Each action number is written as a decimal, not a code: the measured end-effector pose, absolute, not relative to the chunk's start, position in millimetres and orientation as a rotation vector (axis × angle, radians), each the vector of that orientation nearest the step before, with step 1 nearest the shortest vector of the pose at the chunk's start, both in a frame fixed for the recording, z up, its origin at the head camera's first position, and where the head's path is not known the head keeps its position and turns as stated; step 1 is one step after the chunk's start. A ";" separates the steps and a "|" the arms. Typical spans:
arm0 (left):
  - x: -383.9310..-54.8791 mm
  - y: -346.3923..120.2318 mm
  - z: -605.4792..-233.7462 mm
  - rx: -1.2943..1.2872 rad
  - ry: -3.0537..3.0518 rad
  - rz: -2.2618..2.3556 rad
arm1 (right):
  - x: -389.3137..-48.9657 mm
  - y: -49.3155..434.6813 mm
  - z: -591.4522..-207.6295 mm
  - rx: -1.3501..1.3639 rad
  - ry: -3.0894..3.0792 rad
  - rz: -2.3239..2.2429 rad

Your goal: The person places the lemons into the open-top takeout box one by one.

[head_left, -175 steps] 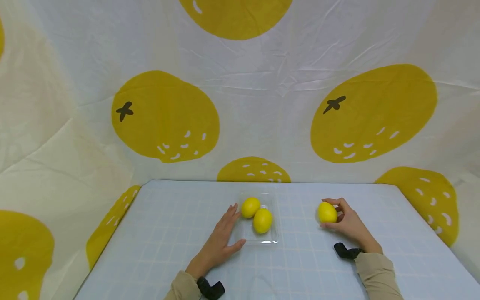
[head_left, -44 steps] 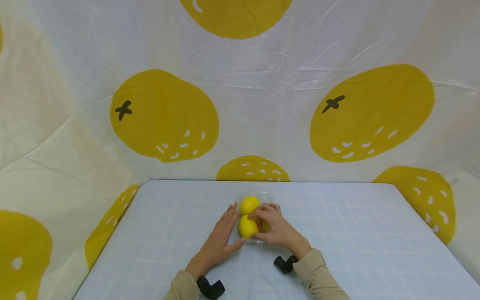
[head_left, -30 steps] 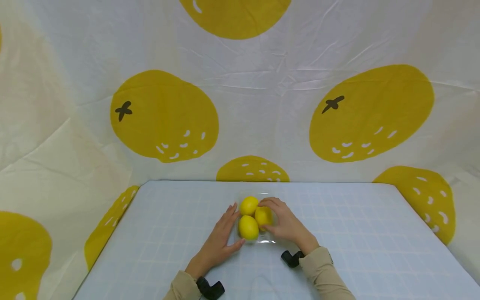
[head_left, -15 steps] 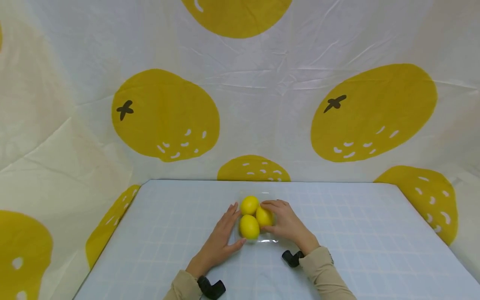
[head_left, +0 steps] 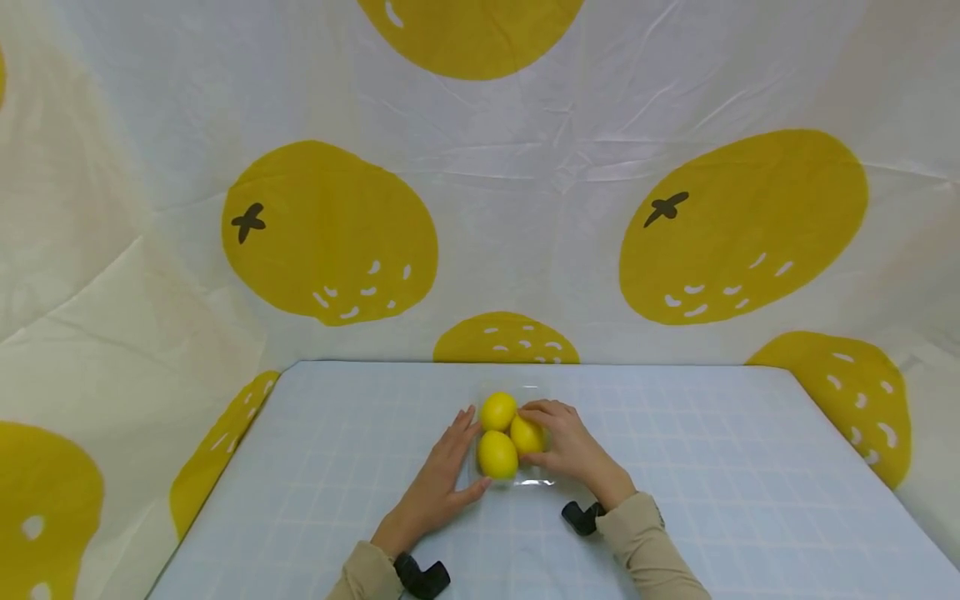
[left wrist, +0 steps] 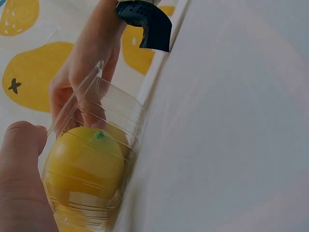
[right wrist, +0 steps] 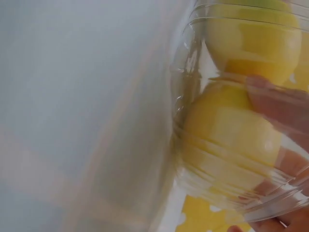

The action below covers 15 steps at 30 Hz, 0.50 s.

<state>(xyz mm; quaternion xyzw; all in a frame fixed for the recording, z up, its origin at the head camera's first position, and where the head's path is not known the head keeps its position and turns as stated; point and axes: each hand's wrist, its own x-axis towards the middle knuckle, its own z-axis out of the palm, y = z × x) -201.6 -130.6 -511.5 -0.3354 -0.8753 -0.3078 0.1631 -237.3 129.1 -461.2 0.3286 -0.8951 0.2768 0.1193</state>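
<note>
Three yellow lemons sit together in a clear plastic container [head_left: 536, 481] on the table. My right hand [head_left: 573, 450] reaches over its right wall, thumb and fingers round the right-hand lemon [head_left: 528, 433]. Through the clear wall, the right wrist view shows that lemon [right wrist: 227, 137] between thumb and fingers. The back lemon [head_left: 498, 412] and the front lemon [head_left: 497, 455] lie to its left, close against it. My left hand [head_left: 437, 482] rests along the container's left side, fingers straight and thumb spread at the front corner. The left wrist view shows a lemon [left wrist: 87, 162] with a green stem spot.
A pale blue checked cloth [head_left: 322, 467] covers the table. Behind it hangs a white curtain [head_left: 528, 242] printed with big yellow fruit. Black wrist cameras sit at the left wrist [head_left: 422, 577] and the right wrist [head_left: 582, 518].
My right hand has brought a lemon from the table's right into the container. The front lemon has shifted left. Over the last second both hands stay nearly still.
</note>
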 end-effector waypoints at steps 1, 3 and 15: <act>-201.8 -130.7 -511.6 -0.955 -2.504 -0.881 | -237.4 128.8 -460.9 0.960 -2.619 0.815; -202.4 -130.9 -512.2 -0.950 -2.513 -0.879 | -237.7 127.4 -460.2 0.964 -2.628 0.812; -204.0 -131.4 -509.5 -0.921 -2.571 -0.914 | -236.8 124.8 -452.1 0.990 -2.693 0.748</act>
